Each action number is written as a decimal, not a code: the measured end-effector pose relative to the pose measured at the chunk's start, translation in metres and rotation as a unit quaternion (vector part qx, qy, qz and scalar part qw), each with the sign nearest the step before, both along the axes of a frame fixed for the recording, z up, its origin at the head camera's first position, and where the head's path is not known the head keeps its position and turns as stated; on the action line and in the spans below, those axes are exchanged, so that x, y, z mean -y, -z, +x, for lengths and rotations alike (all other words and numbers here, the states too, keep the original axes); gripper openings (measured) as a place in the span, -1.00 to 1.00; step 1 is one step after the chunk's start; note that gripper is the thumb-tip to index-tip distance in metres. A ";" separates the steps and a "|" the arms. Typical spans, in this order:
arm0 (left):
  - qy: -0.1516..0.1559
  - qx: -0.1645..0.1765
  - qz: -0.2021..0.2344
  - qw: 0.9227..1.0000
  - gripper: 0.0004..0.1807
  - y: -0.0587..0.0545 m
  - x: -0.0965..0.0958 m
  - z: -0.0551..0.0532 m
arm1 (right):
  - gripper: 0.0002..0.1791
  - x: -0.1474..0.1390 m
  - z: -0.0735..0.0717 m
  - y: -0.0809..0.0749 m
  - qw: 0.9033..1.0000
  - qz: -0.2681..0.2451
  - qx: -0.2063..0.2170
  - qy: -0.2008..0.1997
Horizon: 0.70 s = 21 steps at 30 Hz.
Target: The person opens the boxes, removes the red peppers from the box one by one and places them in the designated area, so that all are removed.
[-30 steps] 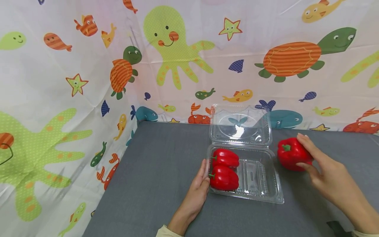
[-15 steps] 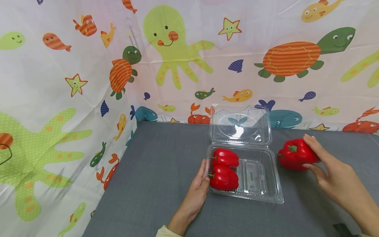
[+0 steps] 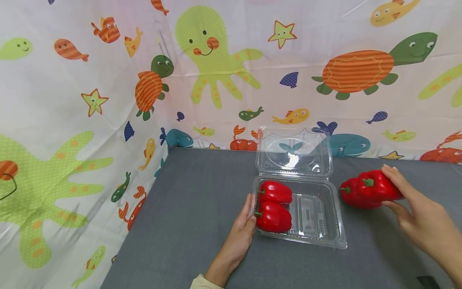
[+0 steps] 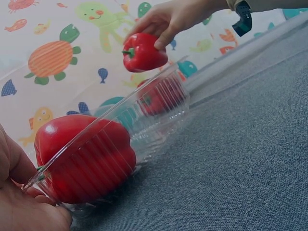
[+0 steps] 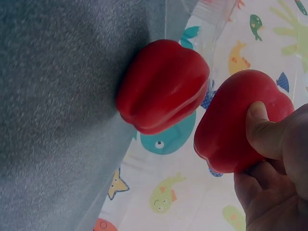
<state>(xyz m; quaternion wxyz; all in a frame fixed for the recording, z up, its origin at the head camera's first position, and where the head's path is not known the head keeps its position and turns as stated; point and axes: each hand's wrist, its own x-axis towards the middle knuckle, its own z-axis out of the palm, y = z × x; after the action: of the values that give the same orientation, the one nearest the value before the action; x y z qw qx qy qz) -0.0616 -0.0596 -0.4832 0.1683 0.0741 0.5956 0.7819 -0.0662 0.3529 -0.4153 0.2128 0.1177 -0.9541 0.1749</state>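
My left hand (image 3: pixel 236 230) pinches the left rim of a clear plastic clamshell box (image 3: pixel 308 216), its thumb over the edge. Two red bell peppers lie on the box's left side, a rear pepper (image 3: pixel 275 192) and a front pepper (image 3: pixel 273 217), green stems pointing left. To the right of the box, my right hand (image 3: pixel 424 218) holds another red bell pepper (image 5: pixel 240 120) between thumb and fingers, raised off the table in the left wrist view. Below and left of it, one more bell pepper (image 5: pixel 163 86) rests on the table, partly hidden by the held one in the head view.
The box's hinged lid (image 3: pixel 294 154) stands open toward the back. A grey cloth covers the table (image 3: pixel 202 192). Behind and at the left hangs a white curtain (image 3: pixel 216 120) printed with sea animals. A dark band (image 4: pixel 242 19) is on the right wrist.
My right hand has moved to the right with its pepper, uncovering more of the pepper on the table. The left hand and the box have stayed in place.
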 end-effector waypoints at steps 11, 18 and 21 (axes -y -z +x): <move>0.000 0.002 0.000 1.000 -0.24 0.000 0.000 -0.001 | 0.34 -0.009 0.000 0.004 1.000 -0.013 -0.016 0.007; -0.001 0.003 -0.003 1.000 -0.25 0.001 0.000 -0.001 | 0.34 -0.018 0.003 0.009 1.000 -0.018 -0.009 0.010; -0.001 0.002 -0.006 1.000 -0.25 0.001 0.000 -0.001 | 0.34 -0.022 0.004 0.011 1.000 -0.023 -0.015 0.010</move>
<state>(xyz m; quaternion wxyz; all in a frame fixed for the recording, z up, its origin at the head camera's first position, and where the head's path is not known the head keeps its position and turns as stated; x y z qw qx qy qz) -0.0624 -0.0595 -0.4844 0.1691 0.0706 0.5996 0.7790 -0.0622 0.3747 -0.4266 0.2319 0.1058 -0.9475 0.1933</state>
